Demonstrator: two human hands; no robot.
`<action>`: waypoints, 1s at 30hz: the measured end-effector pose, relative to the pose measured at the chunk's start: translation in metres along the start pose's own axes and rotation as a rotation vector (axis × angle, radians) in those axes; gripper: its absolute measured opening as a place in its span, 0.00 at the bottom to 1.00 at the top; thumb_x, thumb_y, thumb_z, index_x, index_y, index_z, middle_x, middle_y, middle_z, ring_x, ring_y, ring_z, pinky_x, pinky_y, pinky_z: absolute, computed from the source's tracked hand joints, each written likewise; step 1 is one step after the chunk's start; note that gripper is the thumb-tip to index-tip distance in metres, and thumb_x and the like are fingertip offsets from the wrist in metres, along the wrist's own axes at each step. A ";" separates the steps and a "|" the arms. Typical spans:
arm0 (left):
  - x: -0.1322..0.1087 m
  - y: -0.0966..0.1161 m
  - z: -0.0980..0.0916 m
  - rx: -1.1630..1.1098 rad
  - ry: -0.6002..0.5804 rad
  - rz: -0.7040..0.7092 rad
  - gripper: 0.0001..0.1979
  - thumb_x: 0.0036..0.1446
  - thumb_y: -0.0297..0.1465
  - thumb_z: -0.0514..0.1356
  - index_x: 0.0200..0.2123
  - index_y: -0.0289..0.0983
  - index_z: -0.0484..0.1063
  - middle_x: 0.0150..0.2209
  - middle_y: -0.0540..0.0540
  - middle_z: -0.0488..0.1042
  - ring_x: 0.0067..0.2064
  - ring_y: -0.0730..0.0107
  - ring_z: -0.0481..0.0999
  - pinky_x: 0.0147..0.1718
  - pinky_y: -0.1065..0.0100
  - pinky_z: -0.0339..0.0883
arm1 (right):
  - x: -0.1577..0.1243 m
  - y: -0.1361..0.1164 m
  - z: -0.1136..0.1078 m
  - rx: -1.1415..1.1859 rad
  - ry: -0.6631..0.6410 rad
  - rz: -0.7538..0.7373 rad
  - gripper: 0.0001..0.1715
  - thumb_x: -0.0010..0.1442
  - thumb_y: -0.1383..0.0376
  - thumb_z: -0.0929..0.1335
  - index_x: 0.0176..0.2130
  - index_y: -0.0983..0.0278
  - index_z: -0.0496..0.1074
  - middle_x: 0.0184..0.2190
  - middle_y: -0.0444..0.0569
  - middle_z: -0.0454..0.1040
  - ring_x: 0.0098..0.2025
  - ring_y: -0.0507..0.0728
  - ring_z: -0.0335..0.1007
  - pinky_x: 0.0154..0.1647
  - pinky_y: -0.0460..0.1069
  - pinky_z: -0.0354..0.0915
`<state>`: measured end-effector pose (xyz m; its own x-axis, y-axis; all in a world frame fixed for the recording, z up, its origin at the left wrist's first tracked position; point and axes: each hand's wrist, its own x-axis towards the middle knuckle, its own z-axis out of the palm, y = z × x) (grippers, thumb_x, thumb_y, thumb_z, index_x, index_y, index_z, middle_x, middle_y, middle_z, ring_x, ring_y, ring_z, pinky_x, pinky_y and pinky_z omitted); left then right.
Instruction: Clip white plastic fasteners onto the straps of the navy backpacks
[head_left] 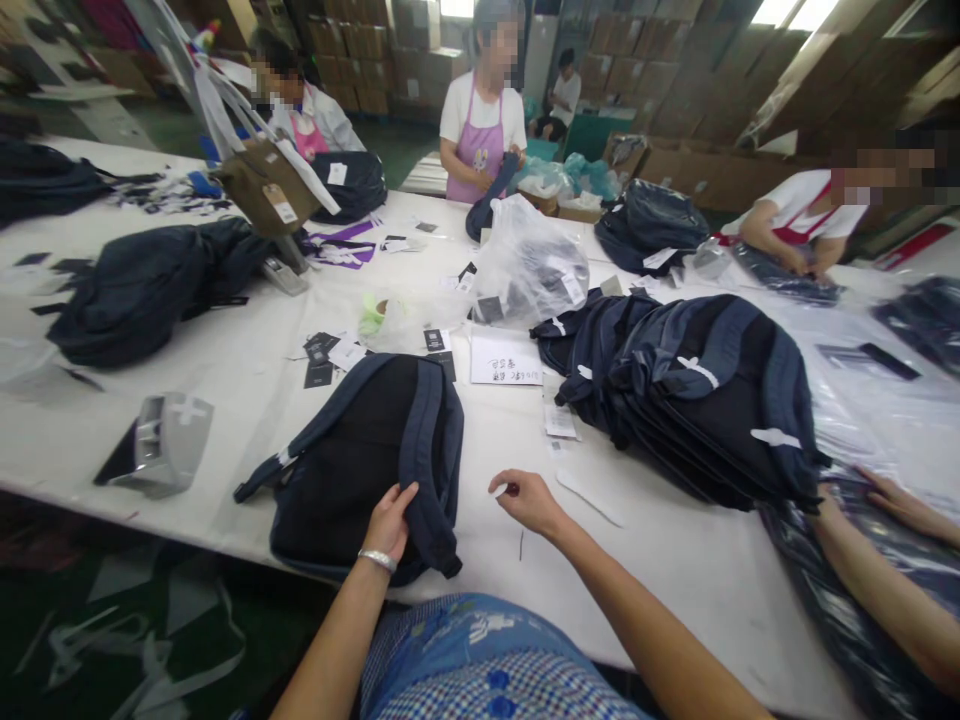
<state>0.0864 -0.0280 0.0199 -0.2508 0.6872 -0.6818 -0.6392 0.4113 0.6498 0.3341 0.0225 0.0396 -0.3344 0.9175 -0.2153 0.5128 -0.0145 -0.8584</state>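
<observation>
The left hand (390, 522) grips the padded navy strap (422, 450) (best held untwisted) on a navy-and-black fabric backpack (349, 450); the right hand (529, 502) pinches a small white piece (500, 491).

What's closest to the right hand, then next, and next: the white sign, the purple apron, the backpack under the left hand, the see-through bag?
From the right hand:
1. Backpack, just to its left
2. White sign, ahead
3. See-through bag, beyond the sign
4. Purple apron, across the table
</observation>
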 end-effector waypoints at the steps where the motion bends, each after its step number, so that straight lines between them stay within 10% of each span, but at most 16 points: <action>1: -0.002 0.001 0.002 0.002 -0.009 0.003 0.09 0.50 0.24 0.65 0.36 0.33 0.73 0.35 0.42 0.80 0.36 0.66 0.80 0.42 0.65 0.74 | 0.004 -0.006 0.007 0.039 -0.030 0.004 0.15 0.46 0.72 0.64 0.31 0.62 0.78 0.26 0.44 0.76 0.26 0.53 0.68 0.32 0.47 0.65; 11: -0.004 -0.002 -0.002 -0.041 -0.040 0.052 0.14 0.48 0.30 0.68 0.38 0.33 0.73 0.35 0.40 0.80 0.37 0.61 0.80 0.44 0.60 0.73 | 0.027 -0.054 0.070 0.880 -0.237 0.193 0.21 0.53 0.50 0.69 0.37 0.63 0.70 0.33 0.46 0.76 0.37 0.56 0.74 0.44 0.53 0.68; 17: -0.006 -0.001 -0.011 -0.073 -0.028 0.056 0.17 0.46 0.29 0.69 0.41 0.32 0.74 0.37 0.39 0.80 0.40 0.60 0.80 0.46 0.61 0.72 | 0.041 -0.033 0.068 0.438 -0.233 0.243 0.14 0.50 0.56 0.70 0.31 0.65 0.69 0.22 0.43 0.73 0.18 0.49 0.66 0.19 0.43 0.61; 30: -0.010 0.005 -0.012 0.116 -0.036 0.217 0.22 0.40 0.34 0.71 0.40 0.31 0.77 0.38 0.39 0.80 0.43 0.57 0.78 0.49 0.57 0.69 | 0.079 -0.028 0.103 0.168 -0.564 0.130 0.08 0.40 0.74 0.66 0.22 0.65 0.75 0.16 0.41 0.72 0.21 0.51 0.67 0.23 0.43 0.62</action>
<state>0.0771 -0.0397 0.0256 -0.3455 0.7868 -0.5114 -0.4853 0.3166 0.8150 0.2118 0.0541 -0.0014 -0.6687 0.5523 -0.4978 0.4611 -0.2172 -0.8603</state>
